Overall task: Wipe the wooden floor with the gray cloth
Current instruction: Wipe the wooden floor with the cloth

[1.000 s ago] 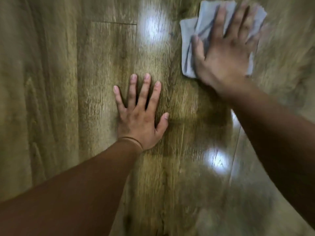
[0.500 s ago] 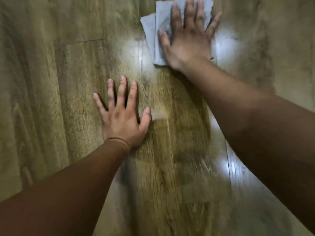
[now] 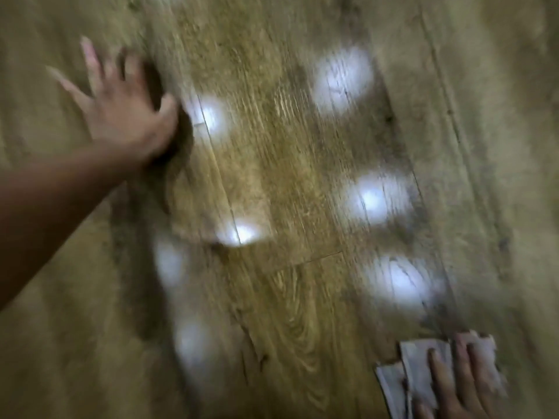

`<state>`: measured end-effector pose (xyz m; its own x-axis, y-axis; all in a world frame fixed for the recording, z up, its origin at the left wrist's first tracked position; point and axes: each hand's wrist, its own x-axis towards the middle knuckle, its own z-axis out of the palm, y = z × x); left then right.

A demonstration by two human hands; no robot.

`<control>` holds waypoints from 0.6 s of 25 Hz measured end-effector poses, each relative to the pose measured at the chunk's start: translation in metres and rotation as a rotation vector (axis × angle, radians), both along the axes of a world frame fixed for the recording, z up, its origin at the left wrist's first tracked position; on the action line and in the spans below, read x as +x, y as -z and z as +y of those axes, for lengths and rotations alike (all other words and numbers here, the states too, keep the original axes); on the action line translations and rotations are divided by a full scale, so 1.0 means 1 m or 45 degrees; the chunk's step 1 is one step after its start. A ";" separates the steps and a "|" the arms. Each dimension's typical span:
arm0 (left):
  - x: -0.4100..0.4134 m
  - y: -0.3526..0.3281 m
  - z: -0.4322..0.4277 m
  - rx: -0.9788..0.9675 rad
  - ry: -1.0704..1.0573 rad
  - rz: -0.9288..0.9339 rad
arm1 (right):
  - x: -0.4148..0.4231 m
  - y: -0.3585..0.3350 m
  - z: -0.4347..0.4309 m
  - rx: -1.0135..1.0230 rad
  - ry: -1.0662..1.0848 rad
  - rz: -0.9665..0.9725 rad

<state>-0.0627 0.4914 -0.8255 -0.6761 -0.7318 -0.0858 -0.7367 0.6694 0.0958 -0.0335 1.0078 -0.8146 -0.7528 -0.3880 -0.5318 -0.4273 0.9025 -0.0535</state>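
Note:
The frame is blurred by motion. The wooden floor (image 3: 287,182) fills the view, its planks running slightly slanted. The gray cloth (image 3: 417,373) lies folded on the floor at the bottom right corner. My right hand (image 3: 453,391) presses flat on the cloth with straight fingers; its palm and wrist are cut off by the frame edge. My left hand (image 3: 121,113) is at the upper left with fingers spread. A dark shadow lies beside it, and I cannot tell whether it touches the floor.
Several bright white light reflections (image 3: 366,201) shine on the planks in the middle. A plank end seam (image 3: 308,261) crosses the centre. Nothing else lies on the floor in view.
The view has swung sharply. The cloth and my right hand went from the top centre to the bottom right corner. My left hand went from the centre to the upper left.

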 end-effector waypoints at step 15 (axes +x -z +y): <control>-0.076 0.013 0.048 0.008 0.149 0.047 | -0.222 0.012 -0.288 -0.224 -0.462 0.364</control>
